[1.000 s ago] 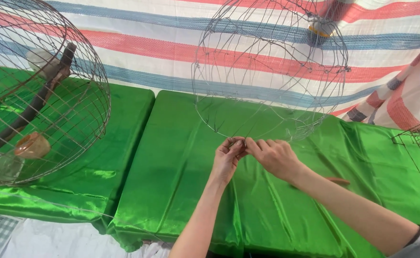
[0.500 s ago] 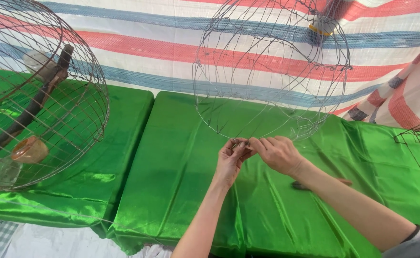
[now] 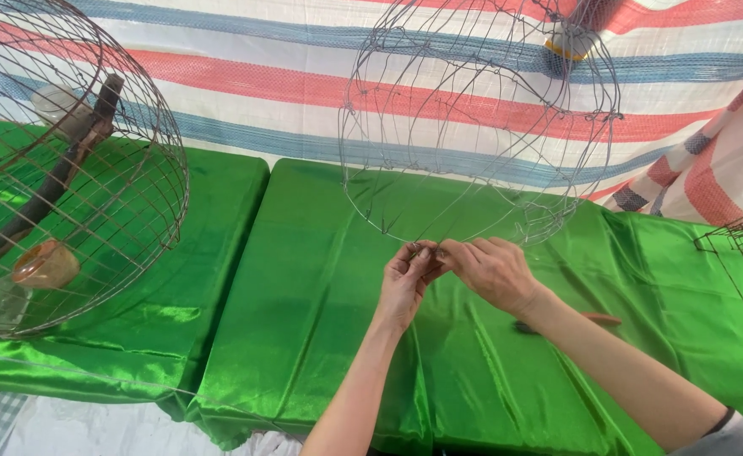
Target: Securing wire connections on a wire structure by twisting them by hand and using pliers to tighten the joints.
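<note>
Wire cage frame (image 3: pixel 481 127), half-built and dome-shaped, is seen in the head view just above and beyond both hands, its lower rim hoop meeting the fingertips. Compared with a second ago, little has changed: the frame has kept its place, the hands have crept slightly up and toward each other at the same rim spot, and the camera has barely shifted. Judged from that, the same joint on the hoop is still being worked, with no new section begun.

Left hand (image 3: pixel 405 283) is curled nearly closed, thumb and forefinger pinched on the rim wire. Right hand (image 3: pixel 494 270) is likewise mostly closed, fingertips pressed on the same wire, touching the left hand's fingers. Whether a loose wire end is held between them cannot be told; it is too small.

Materials and shapes: the frame is thin bare grey metal, vertical ribs bent into a bell, tied with small twists at the crossings, open and see-through. Below the hands, the surface (image 3: pixel 304 338) is draped in glossy green satin-like cloth, creased and reflective. Just right of the right forearm, a small dark tool with a reddish handle (image 3: pixel 595 319) is lying on the cloth, partly hidden. Far to the left of the hands, a finished round cage (image 3: pixel 148 181) of denser wire is standing, with a brown wooden perch (image 3: pixel 59 177) and a tan cup (image 3: pixel 46 263) inside. Beyond the hands, a woven tarp (image 3: pixel 245 76) striped red, blue and white is hung as backdrop.
</note>
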